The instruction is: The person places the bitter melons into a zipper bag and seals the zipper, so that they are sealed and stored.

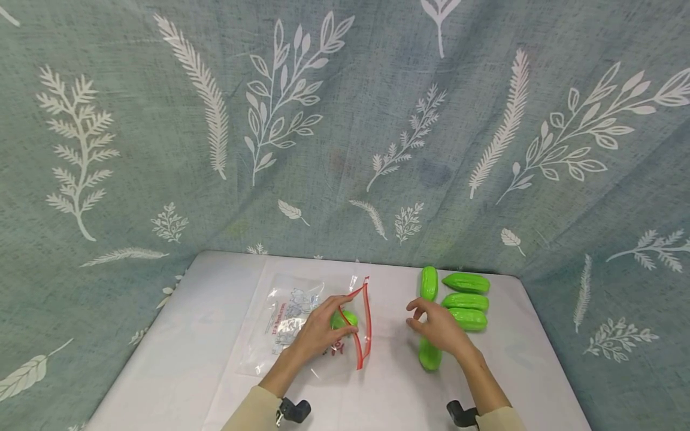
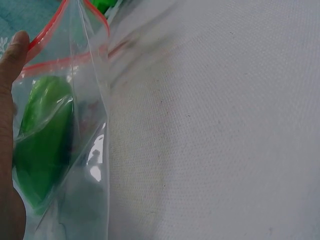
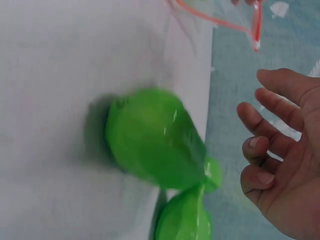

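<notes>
A clear zip bag with a red zip edge lies on the table, its mouth spread toward the right. My left hand holds the bag by its mouth, thumb along the red edge in the left wrist view. Inside the bag sits one glossy green cucumber-shaped piece, seen through the plastic. My right hand hovers empty, fingers loosely bent, above a similar green piece on the table. In the right wrist view that hand is beside the green pieces, apart from them.
More green pieces lie grouped at the right, several in a stacked row with another upright piece at their left. The white table meets a leaf-patterned blue-green cloth at the back and sides.
</notes>
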`<state>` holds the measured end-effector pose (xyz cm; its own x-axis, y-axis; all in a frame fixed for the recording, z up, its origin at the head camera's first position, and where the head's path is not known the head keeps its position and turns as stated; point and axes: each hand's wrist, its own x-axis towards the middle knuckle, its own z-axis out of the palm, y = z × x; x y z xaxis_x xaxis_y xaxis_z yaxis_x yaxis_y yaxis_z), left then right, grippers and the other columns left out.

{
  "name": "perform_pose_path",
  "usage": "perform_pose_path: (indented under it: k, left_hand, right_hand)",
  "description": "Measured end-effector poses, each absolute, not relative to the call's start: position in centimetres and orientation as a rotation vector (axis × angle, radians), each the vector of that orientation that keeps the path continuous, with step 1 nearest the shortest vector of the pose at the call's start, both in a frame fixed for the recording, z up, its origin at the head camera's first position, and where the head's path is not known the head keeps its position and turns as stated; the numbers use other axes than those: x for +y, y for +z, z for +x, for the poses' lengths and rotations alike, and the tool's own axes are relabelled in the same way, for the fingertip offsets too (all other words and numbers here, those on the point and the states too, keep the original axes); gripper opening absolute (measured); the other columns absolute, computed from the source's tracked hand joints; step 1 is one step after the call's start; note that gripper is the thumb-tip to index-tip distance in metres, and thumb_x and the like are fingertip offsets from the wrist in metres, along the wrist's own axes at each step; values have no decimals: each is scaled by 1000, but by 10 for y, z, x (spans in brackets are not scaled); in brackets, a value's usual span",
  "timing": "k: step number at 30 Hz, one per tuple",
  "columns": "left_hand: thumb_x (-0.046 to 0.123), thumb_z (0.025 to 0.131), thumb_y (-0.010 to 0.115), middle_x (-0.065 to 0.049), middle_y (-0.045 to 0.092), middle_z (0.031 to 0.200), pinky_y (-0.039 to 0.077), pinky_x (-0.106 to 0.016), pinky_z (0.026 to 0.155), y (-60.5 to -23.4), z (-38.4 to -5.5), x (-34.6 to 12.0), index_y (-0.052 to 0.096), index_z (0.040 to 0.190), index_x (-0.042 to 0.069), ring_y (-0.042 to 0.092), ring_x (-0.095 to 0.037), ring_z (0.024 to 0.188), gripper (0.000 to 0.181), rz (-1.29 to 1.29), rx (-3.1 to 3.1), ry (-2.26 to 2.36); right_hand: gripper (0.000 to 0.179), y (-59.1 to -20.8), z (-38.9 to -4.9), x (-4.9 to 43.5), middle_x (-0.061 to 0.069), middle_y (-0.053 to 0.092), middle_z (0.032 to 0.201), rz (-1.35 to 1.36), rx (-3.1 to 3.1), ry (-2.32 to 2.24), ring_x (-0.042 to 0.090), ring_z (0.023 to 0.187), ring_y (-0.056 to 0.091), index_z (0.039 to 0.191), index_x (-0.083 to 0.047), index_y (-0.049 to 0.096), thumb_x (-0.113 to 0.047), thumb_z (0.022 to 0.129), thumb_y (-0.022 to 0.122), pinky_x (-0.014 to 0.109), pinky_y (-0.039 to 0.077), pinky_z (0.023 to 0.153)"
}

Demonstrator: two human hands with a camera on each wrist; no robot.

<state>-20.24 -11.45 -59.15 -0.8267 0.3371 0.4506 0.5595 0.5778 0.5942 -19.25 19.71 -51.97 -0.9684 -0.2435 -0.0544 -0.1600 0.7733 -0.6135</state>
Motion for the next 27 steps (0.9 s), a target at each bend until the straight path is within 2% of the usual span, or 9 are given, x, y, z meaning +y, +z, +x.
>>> perform_pose_path:
  k: [9, 18, 27]
  left_hand:
    - [43, 79, 83, 14, 55, 138, 53, -39, 100, -592, -204, -116, 56, 141, 20, 60, -14, 122, 72, -754, -2502, -1121]
    - [49, 81, 79, 14, 54, 139, 50, -36, 104, -591, -203, -117, 55, 142, 20, 56, -10, 126, 72, -736, -2546, -1123]
    - [47, 80, 81, 13, 55, 139, 51, -37, 103, -590, -201, -118, 55, 142, 25, 56, -11, 126, 70, -717, -2545, -1112]
  right_hand:
    - [32, -519, -192, 231, 0, 63, 92, -214, 2849, -891, 14, 74, 55, 121, -11, 66, -27, 94, 70, 31, 47, 61]
    - [39, -520, -186, 253, 3, 61, 85, -110, 2760, -959, 17, 72, 54, 119, -4, 65, -28, 90, 74, 32, 45, 60]
    - [55, -528, -182, 256, 5, 59, 85, -89, 2673, -949, 19, 73, 53, 123, -9, 63, -41, 82, 80, 33, 42, 60]
